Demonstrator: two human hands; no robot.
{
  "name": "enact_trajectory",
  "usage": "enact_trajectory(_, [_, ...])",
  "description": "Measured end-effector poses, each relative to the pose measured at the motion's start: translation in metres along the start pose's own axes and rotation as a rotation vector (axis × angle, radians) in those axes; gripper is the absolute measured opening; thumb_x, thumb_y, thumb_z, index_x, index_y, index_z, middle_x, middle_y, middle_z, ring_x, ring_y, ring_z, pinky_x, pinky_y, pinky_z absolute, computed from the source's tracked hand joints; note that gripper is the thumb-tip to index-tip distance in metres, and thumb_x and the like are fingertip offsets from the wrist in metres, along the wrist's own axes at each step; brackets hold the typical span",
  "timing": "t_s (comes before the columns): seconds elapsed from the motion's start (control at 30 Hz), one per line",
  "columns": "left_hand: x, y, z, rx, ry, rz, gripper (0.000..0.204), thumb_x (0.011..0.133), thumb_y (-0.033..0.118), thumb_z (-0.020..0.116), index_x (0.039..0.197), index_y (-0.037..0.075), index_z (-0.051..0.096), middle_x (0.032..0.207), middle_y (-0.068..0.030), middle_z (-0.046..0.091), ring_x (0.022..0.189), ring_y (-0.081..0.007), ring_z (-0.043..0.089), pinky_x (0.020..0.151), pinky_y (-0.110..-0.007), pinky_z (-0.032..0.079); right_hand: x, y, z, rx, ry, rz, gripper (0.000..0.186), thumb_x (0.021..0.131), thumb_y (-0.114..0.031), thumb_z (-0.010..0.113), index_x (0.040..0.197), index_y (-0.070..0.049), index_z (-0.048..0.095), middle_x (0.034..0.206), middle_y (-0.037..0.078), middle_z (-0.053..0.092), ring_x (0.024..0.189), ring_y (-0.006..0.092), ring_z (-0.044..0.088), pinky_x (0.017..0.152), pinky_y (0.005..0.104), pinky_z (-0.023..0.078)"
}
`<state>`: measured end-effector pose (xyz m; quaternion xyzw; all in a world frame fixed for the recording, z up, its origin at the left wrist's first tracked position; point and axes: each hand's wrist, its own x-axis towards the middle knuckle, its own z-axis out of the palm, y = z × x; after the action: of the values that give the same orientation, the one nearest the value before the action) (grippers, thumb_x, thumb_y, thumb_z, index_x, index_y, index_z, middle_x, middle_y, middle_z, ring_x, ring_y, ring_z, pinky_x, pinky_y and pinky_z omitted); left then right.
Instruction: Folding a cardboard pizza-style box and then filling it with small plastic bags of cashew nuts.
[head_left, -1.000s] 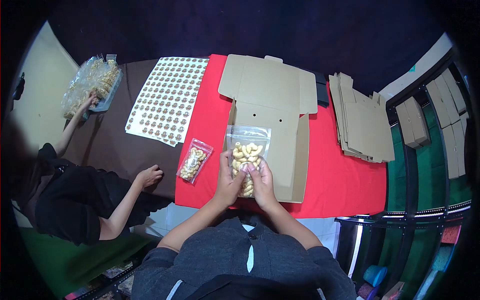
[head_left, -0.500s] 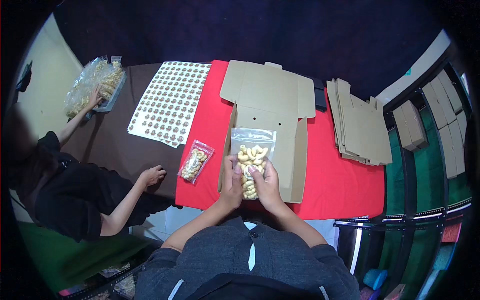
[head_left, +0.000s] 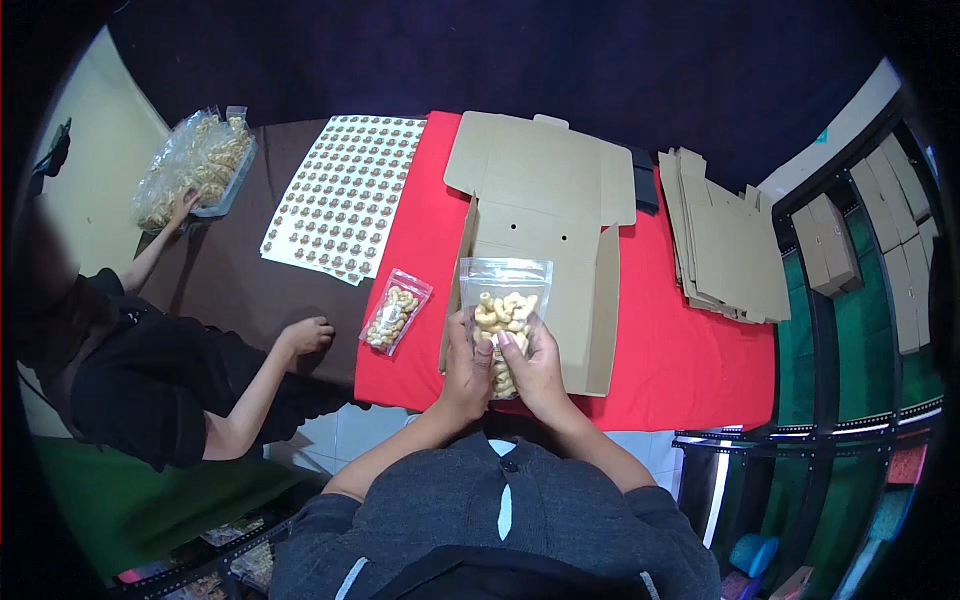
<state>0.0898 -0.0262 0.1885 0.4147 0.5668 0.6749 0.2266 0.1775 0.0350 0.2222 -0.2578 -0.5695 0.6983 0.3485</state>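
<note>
My left hand (head_left: 466,372) and my right hand (head_left: 539,372) both grip a clear zip pouch (head_left: 506,306) of pale, curved snack pieces, with thumbs pressed on its front, partly over a round label. The pouch is held upright in the picture, over an open flat cardboard box (head_left: 572,280) whose lid is folded back. Left of the box, a second filled pouch (head_left: 398,310) lies on a red cloth (head_left: 680,375). Sheets of round stickers (head_left: 340,190) lie beyond it on brown cloth.
A co-worker at left has one hand (head_left: 183,205) at a tub of bagged snacks (head_left: 222,170), the other (head_left: 312,335) on the brown cloth. Stacked flat cardboard (head_left: 720,240) lies at right, beside shelving with cardboard boxes (head_left: 822,250). A dark curtain (head_left: 500,55) stands behind.
Both my hands stay on the pouch. My thumbs shifted apart half a second ago, showing the round label, and are closer over it now. The co-worker's hand at the tub moved slightly.
</note>
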Motion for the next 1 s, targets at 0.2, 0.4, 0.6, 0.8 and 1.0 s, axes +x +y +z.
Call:
enact_trajectory(0.2, [0.000,0.008,0.004,-0.111,-0.025,-0.030,0.061,0.096,0.050,0.028,0.121,-0.006,0.029,0.110,-0.0197,0.047,0.104,-0.0247,0.051,0.092,-0.035,0.039,-0.006,-0.007,-0.009,-0.017,-0.117,0.039,0.054,0.082,-0.007,0.064,0.128,0.002,0.036,0.119,0.010,0.051,0.108,0.0152,0.052,0.094,0.0302,0.041])
enact_trajectory(0.4, [0.001,0.005,0.007,-0.100,-0.086,0.016,0.062,0.096,0.050,0.024,0.121,-0.007,0.031,0.112,-0.0210,0.050,0.104,-0.0273,0.052,0.092,-0.037,0.039,-0.004,-0.006,-0.017,0.089,-0.084,0.114,0.050,0.085,-0.007,0.062,0.128,0.001,0.037,0.118,0.009,0.053,0.108,0.0137,0.051,0.093,0.0288,0.041])
enact_trajectory(0.6, [0.004,0.007,0.008,-0.084,-0.067,-0.011,0.062,0.096,0.050,0.023,0.121,-0.006,0.032,0.111,-0.0210,0.050,0.104,-0.0275,0.052,0.091,-0.037,0.039,-0.001,-0.010,-0.017,0.034,-0.101,0.087,0.043,0.087,-0.007,0.060,0.124,0.001,0.040,0.113,0.008,0.056,0.104,0.0127,0.054,0.090,0.0281,0.044])
enact_trajectory(0.8, [0.004,0.000,0.005,-0.119,-0.057,-0.035,0.055,0.098,0.044,0.023,0.120,-0.005,0.033,0.109,-0.0201,0.052,0.101,-0.0256,0.056,0.086,-0.036,0.044,-0.006,-0.006,-0.022,0.000,-0.198,0.104,0.063,0.080,-0.006,0.067,0.132,0.000,0.031,0.123,0.009,0.048,0.113,0.0156,0.049,0.096,0.0311,0.041])
enact_trajectory(1.0, [0.004,-0.003,0.004,-0.112,-0.029,-0.033,0.054,0.098,0.044,0.023,0.119,-0.004,0.035,0.105,-0.0190,0.054,0.097,-0.0246,0.057,0.084,-0.035,0.045,-0.004,-0.006,-0.025,-0.005,-0.229,0.125,0.063,0.082,-0.010,0.065,0.133,0.000,0.030,0.124,0.010,0.048,0.114,0.0156,0.048,0.097,0.0312,0.039])
